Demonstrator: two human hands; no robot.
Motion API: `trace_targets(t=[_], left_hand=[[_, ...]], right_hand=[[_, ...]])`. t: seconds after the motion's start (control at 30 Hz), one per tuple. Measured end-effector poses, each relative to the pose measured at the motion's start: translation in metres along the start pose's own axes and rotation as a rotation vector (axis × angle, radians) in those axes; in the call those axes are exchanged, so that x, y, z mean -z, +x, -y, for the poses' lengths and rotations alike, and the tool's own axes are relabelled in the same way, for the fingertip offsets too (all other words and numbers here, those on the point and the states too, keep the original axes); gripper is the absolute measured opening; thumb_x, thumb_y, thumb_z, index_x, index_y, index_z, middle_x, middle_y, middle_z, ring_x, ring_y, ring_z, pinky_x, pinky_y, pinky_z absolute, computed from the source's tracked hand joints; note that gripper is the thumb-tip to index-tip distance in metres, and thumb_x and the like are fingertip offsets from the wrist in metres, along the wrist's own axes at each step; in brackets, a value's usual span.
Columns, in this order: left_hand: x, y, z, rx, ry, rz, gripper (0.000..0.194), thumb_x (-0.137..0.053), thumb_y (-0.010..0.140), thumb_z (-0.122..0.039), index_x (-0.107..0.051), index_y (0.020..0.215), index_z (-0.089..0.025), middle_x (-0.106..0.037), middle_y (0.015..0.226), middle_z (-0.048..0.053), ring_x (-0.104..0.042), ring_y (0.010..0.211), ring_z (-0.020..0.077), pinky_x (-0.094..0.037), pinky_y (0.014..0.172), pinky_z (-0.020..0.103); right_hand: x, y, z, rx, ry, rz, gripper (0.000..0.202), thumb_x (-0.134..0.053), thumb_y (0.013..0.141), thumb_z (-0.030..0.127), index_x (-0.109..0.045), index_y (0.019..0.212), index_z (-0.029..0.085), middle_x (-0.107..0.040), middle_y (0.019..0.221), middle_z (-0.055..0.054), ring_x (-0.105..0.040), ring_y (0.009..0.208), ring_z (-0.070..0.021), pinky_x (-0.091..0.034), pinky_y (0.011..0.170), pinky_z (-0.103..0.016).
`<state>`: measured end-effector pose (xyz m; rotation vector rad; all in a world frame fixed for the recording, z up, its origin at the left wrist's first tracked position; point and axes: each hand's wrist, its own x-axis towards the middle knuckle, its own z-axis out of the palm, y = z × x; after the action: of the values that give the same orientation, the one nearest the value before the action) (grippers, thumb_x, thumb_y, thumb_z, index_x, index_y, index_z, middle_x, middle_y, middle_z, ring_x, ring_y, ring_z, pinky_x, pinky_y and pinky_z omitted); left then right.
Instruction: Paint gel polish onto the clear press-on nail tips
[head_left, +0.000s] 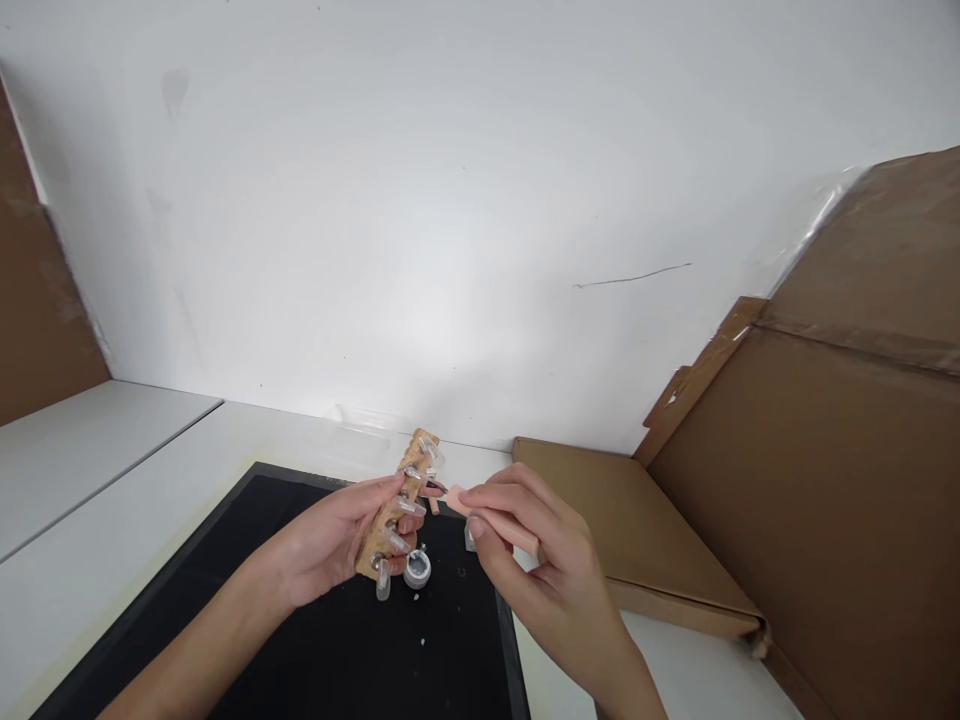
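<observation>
My left hand [341, 530] is closed around a wooden nail tip stand [391, 515], tilted above the black mat. Several clear false nail tips [409, 507] stick out along its right side. In my right hand [536, 540] is a thick pink-handled brush [495, 520], pinched between thumb and fingers. Its dark, thin tip points at one of the upper nail tips; whether it touches cannot be told. Below the stand, a small open jar [417, 570] of greyish gel sits on the mat.
A black mat [300, 640] lies on the white table [180, 450]. A flat cardboard box [622, 520] rests at the right. Partly behind my right fingers is a small clear object [470, 535]. Cardboard panels [862, 450] and a white wall [420, 220] enclose the area.
</observation>
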<state>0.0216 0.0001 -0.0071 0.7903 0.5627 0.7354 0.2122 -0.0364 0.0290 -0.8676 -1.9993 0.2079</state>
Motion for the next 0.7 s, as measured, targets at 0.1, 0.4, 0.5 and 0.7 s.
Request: trace_targets(t=[0.1, 0.4, 0.5, 0.7], left_hand=[[-0.0001, -0.0003, -0.0004, -0.001, -0.001, 0.004, 0.026, -0.055, 0.084, -0.04, -0.06, 0.093, -0.015, -0.045, 0.065, -0.002, -0.043, 0.053, 0.0082, -0.035, 0.054, 0.022], [0.0019, -0.002, -0.0026, -0.027, -0.025, 0.042, 0.036, -0.052, 0.086, -0.043, -0.063, 0.105, -0.014, -0.043, 0.068, -0.002, -0.044, 0.058, 0.008, -0.036, 0.057, 0.022], [0.0032, -0.0024, -0.0025, -0.045, -0.006, 0.032, 0.039, -0.052, 0.085, -0.046, -0.062, 0.107, -0.016, -0.044, 0.07, -0.001, -0.044, 0.059, 0.0084, -0.037, 0.06, 0.022], [0.0037, -0.0021, -0.0024, -0.073, 0.003, 0.035, 0.038, -0.048, 0.088, -0.047, -0.057, 0.117, -0.024, -0.047, 0.072, -0.001, -0.043, 0.06, 0.0084, -0.034, 0.059, 0.022]], right_hand=[[0.0006, -0.0007, -0.0005, -0.009, -0.003, 0.003, 0.021, -0.048, 0.084, 0.007, -0.062, 0.092, 0.021, -0.052, 0.075, -0.002, -0.053, 0.059, -0.012, -0.043, 0.049, -0.022], [0.0039, 0.0014, 0.0025, 0.002, -0.008, -0.029, 0.021, -0.05, 0.082, 0.005, -0.061, 0.088, 0.021, -0.05, 0.07, 0.0, -0.05, 0.057, -0.0121, -0.041, 0.049, -0.023], [0.0049, 0.0015, 0.0039, 0.016, 0.0, -0.042, 0.02, -0.053, 0.081, 0.006, -0.061, 0.089, 0.022, -0.053, 0.071, -0.001, -0.05, 0.058, -0.0129, -0.042, 0.049, -0.024], [0.0056, 0.0011, 0.0033, 0.036, 0.01, -0.055, 0.02, -0.054, 0.081, 0.007, -0.06, 0.091, 0.023, -0.054, 0.072, -0.001, -0.052, 0.059, -0.0137, -0.042, 0.049, -0.025]])
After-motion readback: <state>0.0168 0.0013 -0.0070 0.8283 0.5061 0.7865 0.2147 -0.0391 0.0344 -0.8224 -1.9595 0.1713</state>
